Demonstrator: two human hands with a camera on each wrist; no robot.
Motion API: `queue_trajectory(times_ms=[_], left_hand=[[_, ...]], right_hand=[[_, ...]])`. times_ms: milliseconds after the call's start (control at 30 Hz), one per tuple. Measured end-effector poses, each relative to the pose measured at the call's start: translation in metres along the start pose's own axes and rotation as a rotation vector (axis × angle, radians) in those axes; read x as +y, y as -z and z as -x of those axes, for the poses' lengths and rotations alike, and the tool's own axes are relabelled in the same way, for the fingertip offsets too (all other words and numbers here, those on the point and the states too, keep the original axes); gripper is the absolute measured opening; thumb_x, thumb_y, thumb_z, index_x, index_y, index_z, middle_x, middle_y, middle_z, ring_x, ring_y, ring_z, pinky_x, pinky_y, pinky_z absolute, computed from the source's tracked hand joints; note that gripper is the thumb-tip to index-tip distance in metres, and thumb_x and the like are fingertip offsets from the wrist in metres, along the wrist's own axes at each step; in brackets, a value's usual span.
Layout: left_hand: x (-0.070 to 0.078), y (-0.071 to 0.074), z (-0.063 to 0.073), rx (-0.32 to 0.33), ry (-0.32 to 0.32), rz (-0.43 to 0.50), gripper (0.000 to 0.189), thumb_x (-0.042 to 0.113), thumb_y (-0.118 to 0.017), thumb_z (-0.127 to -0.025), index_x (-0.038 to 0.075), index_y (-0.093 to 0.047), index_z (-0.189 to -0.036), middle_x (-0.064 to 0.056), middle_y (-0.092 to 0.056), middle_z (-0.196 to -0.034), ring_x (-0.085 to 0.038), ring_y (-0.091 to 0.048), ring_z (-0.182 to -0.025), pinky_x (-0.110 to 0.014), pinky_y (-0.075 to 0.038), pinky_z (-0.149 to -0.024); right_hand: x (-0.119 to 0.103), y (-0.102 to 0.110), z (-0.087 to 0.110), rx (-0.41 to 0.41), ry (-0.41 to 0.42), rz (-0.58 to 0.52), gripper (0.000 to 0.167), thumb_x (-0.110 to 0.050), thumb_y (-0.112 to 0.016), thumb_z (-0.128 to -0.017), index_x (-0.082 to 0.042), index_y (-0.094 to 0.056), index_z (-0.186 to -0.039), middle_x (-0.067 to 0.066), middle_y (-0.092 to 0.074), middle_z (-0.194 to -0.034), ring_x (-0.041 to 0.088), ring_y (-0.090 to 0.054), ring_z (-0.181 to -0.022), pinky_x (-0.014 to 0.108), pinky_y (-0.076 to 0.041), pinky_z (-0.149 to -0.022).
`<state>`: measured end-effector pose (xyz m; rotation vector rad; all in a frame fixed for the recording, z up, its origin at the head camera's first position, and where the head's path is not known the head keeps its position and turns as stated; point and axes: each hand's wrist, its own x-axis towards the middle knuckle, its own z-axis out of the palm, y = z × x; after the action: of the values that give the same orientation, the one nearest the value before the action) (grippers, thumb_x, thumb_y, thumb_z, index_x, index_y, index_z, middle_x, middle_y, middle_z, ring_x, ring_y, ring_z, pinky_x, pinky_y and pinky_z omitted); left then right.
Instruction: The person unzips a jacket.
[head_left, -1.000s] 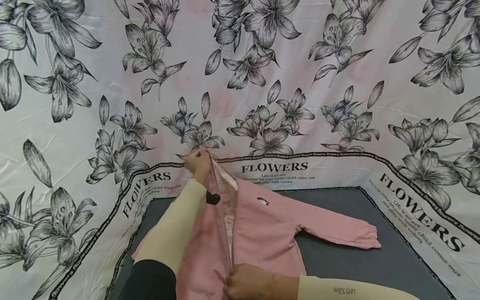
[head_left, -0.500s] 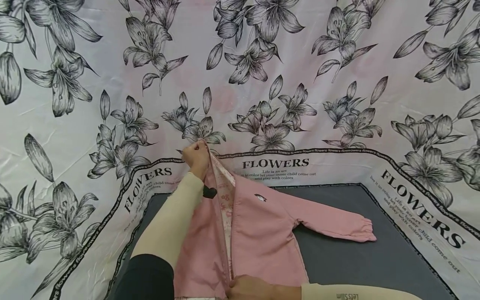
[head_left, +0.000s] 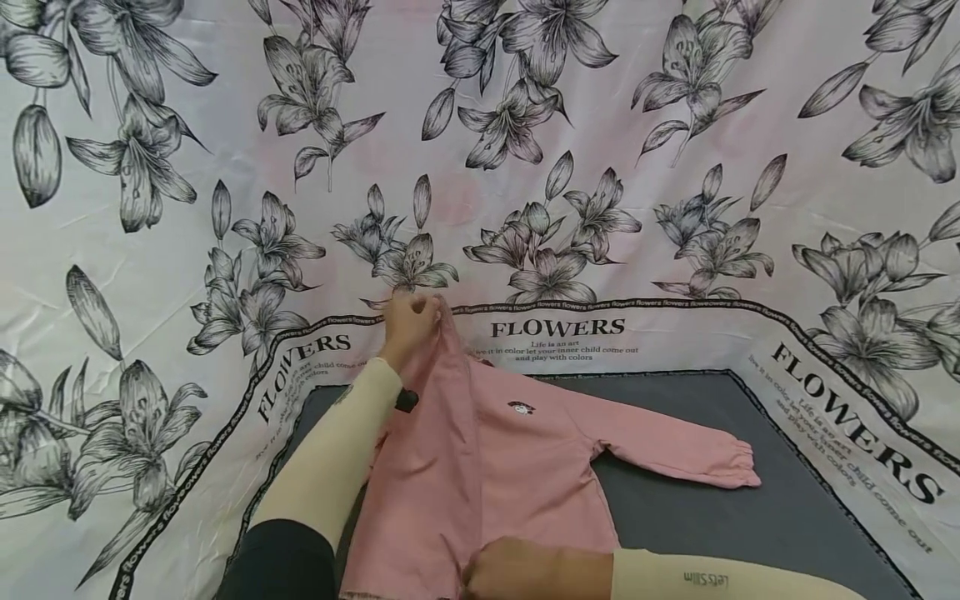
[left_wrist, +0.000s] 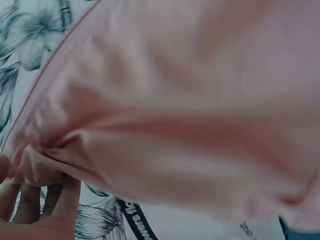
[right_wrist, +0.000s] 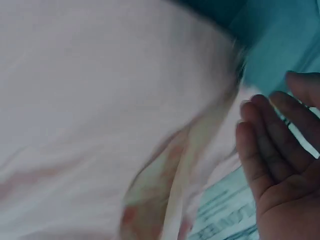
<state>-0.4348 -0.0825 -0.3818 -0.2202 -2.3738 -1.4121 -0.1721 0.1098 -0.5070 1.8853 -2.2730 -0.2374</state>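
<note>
A pink child's jacket [head_left: 536,467] lies front up, with a small embroidered patch [head_left: 521,407] on its chest. At the upper end of one front edge, my left hand [head_left: 408,325] pinches the cloth and holds it raised. Bunched pink fabric [left_wrist: 65,145] shows between those fingers in the left wrist view. My right hand [head_left: 525,568] is low by the hem. In the right wrist view its fingers [right_wrist: 265,145] are fairly straight, the thumb stands apart, and the jacket edge lies just beside the fingertips. A strip of patterned lining [right_wrist: 150,200] shows there.
Beneath the jacket is a dark grey surface [head_left: 690,533]. A white cloth with black lily prints [head_left: 525,250] rises behind it and along both sides. One sleeve [head_left: 675,450] stretches out to the right; the other is mostly hidden behind the left arm.
My left hand has shifted slightly right, carrying the front panel over the other side. The gap showing the patterned lining has closed in the head view. My right hand no longer grips the lower edge.
</note>
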Motion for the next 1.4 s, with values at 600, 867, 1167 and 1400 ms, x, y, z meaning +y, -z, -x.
queue_trajectory(times_ms=[600,867,1167,1400], left_hand=[[-0.054,0.005,0.071,-0.112,-0.181,-0.121,0.046,0.015,-0.073,-0.105,0.009,-0.067,-0.15,-0.019,-0.074,-0.139,-0.038,-0.079,-0.115,-0.054,-0.065,-0.091],[-0.06,0.005,0.097,-0.181,-0.289,-0.263,0.042,0.025,-0.081,-0.101,0.006,-0.076,-0.138,-0.015,-0.082,-0.123,-0.033,-0.076,-0.097,-0.048,-0.058,-0.084],[-0.068,0.002,0.148,-0.38,-0.355,-0.215,0.041,0.018,-0.084,-0.098,-0.001,-0.077,-0.133,-0.021,-0.078,-0.131,-0.039,-0.077,-0.117,-0.054,-0.064,-0.095],[-0.07,-0.004,0.206,-0.695,-0.387,-0.301,0.053,0.029,-0.078,-0.104,-0.01,-0.068,-0.139,-0.026,-0.073,-0.136,-0.041,-0.071,-0.127,-0.056,-0.059,-0.105]], right_hand=[[0.095,-0.007,0.053,0.083,-0.485,-0.479,0.03,-0.016,-0.08,-0.099,-0.003,-0.081,-0.126,0.007,-0.083,-0.12,0.016,-0.078,-0.114,0.033,-0.064,-0.096],[0.105,-0.024,0.065,0.125,-0.616,-0.499,0.034,-0.017,-0.083,-0.098,0.002,-0.08,-0.126,0.011,-0.083,-0.12,0.024,-0.079,-0.112,0.041,-0.065,-0.093],[0.101,-0.038,0.075,0.198,-0.623,-0.477,0.034,-0.016,-0.084,-0.096,0.006,-0.08,-0.12,0.016,-0.083,-0.113,0.028,-0.08,-0.106,0.047,-0.066,-0.09],[0.095,-0.055,0.084,0.262,-0.657,-0.392,0.022,-0.018,-0.087,-0.091,-0.002,-0.076,-0.102,0.001,-0.074,-0.09,0.01,-0.062,-0.078,0.039,-0.057,-0.07]])
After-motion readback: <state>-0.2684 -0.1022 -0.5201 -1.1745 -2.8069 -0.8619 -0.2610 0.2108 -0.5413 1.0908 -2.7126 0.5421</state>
